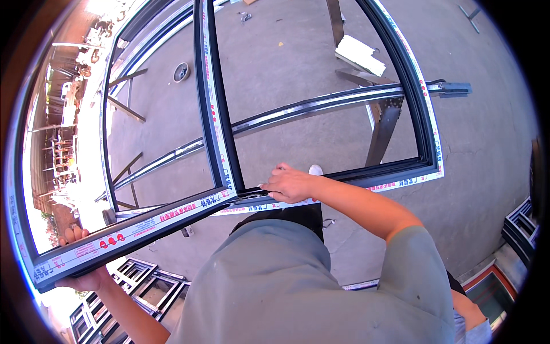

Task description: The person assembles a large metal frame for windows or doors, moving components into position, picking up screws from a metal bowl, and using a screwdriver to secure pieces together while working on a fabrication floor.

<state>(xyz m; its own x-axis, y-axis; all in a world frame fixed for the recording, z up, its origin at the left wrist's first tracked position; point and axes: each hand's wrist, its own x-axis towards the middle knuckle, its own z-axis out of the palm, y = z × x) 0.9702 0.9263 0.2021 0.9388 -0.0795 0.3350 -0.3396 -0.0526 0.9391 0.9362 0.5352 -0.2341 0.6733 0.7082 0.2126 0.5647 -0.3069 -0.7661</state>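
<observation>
Black and straight-barred, the frame (213,129) spread from the left edge of the scene to the right of centre, resting above a shiny metal rail (321,106). White tape (154,223) with red and blue print ran along its outer faces, smooth and flat against the dark grooves. A divider (204,63) split it into left and right openings.

The left hand (81,258) was wrapped round the near left corner, fingers over the bar and palm beneath. The right hand (288,183) was bent at the near bar, just right of the divider, fingertips close together; whether they pinched anything small could not be told.

Seen through the left opening, a round bucket (175,74) stood on the far floor; its contents were too small to make out. The floor (286,63) was dull grey concrete. A white slab (358,54) with a ragged edge lay on the far right, by the rail's broad metal leg (384,135). Stacked frames (123,298), rectangular and pale-edged, lay at the near left.
</observation>
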